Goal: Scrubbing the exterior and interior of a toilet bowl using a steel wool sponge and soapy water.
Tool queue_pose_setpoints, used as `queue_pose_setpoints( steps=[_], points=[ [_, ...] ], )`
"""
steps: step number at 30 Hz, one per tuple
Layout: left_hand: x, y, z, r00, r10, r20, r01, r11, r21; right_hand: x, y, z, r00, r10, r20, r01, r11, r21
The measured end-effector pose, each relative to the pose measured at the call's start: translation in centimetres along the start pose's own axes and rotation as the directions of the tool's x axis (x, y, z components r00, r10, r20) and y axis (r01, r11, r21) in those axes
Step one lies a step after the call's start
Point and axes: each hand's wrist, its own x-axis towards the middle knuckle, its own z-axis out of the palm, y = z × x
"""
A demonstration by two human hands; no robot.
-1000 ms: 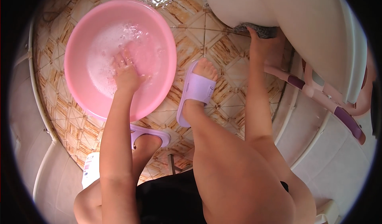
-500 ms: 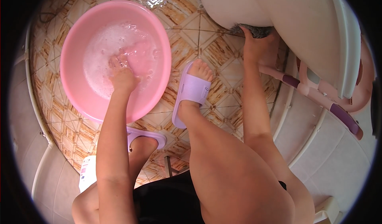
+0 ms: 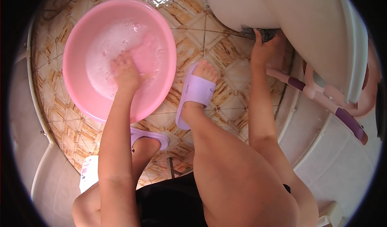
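Note:
A large pink basin (image 3: 69,80) of foamy water stands at the left on the tiled floor. My left hand (image 3: 126,72) is in it, with its fingers spread in the suds and nothing seen in them. At the upper right, my right hand (image 3: 264,49) holds a dark grey scouring pad (image 3: 268,34), its thumb up along the near side. The pad is pressed against the lower curve of a white toilet (image 3: 250,7). Some of the right fingers are hidden behind the hand.
My lilac slippers (image 3: 196,91) stand on patterned tiles. At the right, a pink and purple plastic frame (image 3: 316,95) lies beside the toilet. A white container (image 3: 89,174) with printing is by my left leg. Pale pipes (image 3: 34,94) run along the left wall. The floor looks wet near the basin's far side.
My left hand's fingers have risen slightly and show more clearly above the foam. The right hand stays on the pad at the toilet's base. The whole view has shifted slightly.

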Motion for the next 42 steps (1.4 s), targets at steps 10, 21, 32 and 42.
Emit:
queue_pose_setpoints(
  steps=[10,21,32,42],
  points=[
    [0.2,0.8,-0.8,0.995,-0.059,0.079,0.053,0.996,0.072,-2.8,-5.5,2.5,0.972,0.044,-0.232,-0.028,0.997,0.075],
    [0.5,-0.8,-0.1,0.998,-0.039,0.05,0.041,0.998,-0.039,-3.3,-6.5,2.2,0.992,0.114,-0.044,-0.109,0.988,0.108],
    [-0.1,0.2,-1.2,0.998,-0.048,0.051,0.051,0.997,-0.059,-1.6,-4.9,-0.6,0.993,-0.096,-0.065,0.092,0.994,-0.062],
    [0.1,-0.1,-0.9,0.998,-0.048,0.027,0.05,0.996,-0.08,-0.9,-6.4,-2.7,0.984,-0.175,-0.032,0.168,0.973,-0.156]
  ],
)
